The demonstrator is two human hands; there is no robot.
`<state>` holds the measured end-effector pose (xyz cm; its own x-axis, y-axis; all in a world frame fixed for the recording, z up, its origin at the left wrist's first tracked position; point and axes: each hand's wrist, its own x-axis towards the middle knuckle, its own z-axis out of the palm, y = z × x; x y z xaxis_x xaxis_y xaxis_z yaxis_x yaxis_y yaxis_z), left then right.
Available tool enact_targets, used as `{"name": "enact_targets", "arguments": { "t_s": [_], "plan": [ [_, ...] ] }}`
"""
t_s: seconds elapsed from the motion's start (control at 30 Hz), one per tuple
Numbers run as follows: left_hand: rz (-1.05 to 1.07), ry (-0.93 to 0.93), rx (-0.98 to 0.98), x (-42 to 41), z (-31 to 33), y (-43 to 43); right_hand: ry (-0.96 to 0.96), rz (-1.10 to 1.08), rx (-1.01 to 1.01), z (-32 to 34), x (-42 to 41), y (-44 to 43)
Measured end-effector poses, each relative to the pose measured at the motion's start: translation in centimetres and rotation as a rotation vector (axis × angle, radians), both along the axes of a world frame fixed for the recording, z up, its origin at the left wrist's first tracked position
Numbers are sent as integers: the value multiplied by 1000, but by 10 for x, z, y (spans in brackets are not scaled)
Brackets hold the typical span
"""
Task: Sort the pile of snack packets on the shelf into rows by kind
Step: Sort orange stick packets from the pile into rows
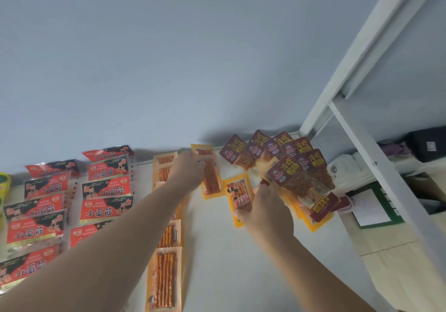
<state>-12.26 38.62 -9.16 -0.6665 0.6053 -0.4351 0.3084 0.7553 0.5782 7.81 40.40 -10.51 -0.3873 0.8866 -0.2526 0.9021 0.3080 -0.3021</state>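
Only two arms and their hands show of the person. The left arm (96, 251) and the right arm (321, 270) are bare along all the length in view, smooth and slim, narrower toward the wrist. The left hand (187, 169) and the right hand (263, 211) are bare too.

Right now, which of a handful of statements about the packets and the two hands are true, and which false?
1. The red packets lie in rows at the left of the shelf. True.
2. The left hand reaches into the dark maroon packets. False: it is at an orange stick packet near the back wall.
3. The dark maroon packets are heaped at the right end. True.
4. The right hand lies flat and holds nothing. False: its fingers curl round a second orange packet.
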Motion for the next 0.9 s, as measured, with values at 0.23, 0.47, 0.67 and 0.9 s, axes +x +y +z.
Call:
{"name": "enact_targets", "arguments": {
  "t_s": [0.23, 0.47, 0.67, 0.9],
  "plan": [
    [-51, 153, -40, 17, 9, -3, -14, 2, -43, 3, 3, -2],
    [-349, 139, 82, 73, 9, 8, 285, -54, 255, 8, 58, 19],
    [-544, 184, -28, 126, -4, 33, 46, -203, 134, -3, 110, 76],
    [-454, 188, -32, 148, -12, 50, 200, -244, -4, -2, 124, 95]
  ]
}}
